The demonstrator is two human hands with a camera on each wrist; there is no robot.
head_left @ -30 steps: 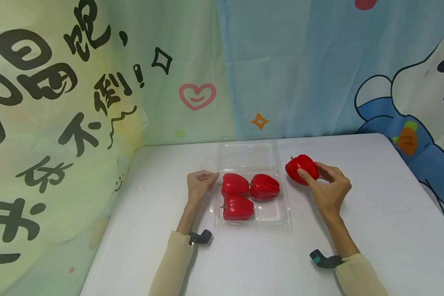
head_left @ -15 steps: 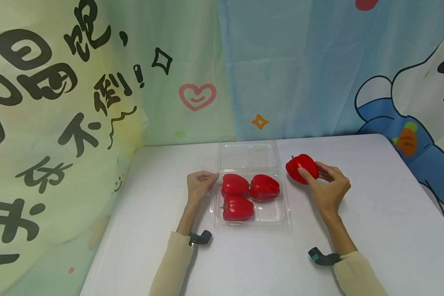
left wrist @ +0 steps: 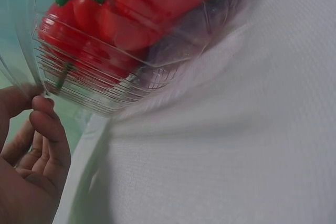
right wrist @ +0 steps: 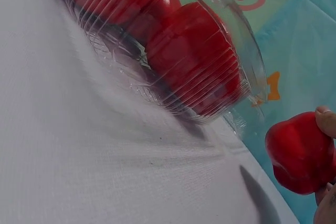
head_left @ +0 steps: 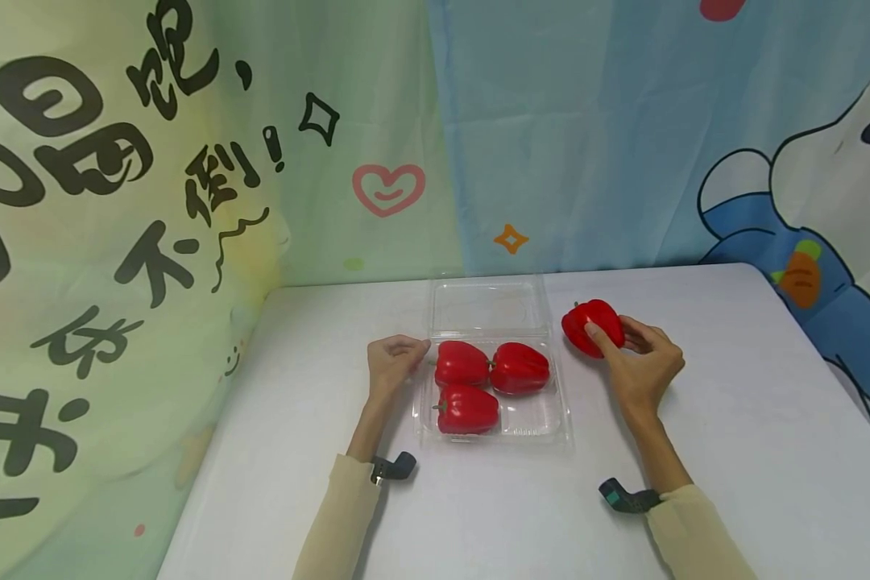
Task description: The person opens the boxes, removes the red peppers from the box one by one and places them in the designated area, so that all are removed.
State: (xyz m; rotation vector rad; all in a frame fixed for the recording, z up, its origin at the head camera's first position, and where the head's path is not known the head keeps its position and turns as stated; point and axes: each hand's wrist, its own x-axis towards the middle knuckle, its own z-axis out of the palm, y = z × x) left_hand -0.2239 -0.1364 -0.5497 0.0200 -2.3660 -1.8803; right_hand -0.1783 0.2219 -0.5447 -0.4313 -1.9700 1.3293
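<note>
My right hand [head_left: 641,366] holds a red bell pepper [head_left: 591,326] between thumb and fingers, to the right of a clear plastic clamshell box [head_left: 532,419]. In the right wrist view that bell pepper [right wrist: 296,153] hangs above the table, apart from the box. The box lies with its lid [head_left: 487,304] folded back. Inside it are a back-left bell pepper [head_left: 461,363], a back-right one [head_left: 519,368] and a front-left one [head_left: 467,409]; its front-right part holds none. With thumb and forefinger my left hand [left wrist: 37,150] pinches the box's left rim.
The box rests on a white-covered table [head_left: 478,515]. Behind the table hangs a printed cloth [head_left: 587,145], and another stretch of printed cloth [head_left: 188,362] runs along the left. A small dark camera sits on each wrist.
My right hand and its bell pepper have shifted very slightly away from me, and the right forearm has swung a little left. The left hand and the box stay put.
</note>
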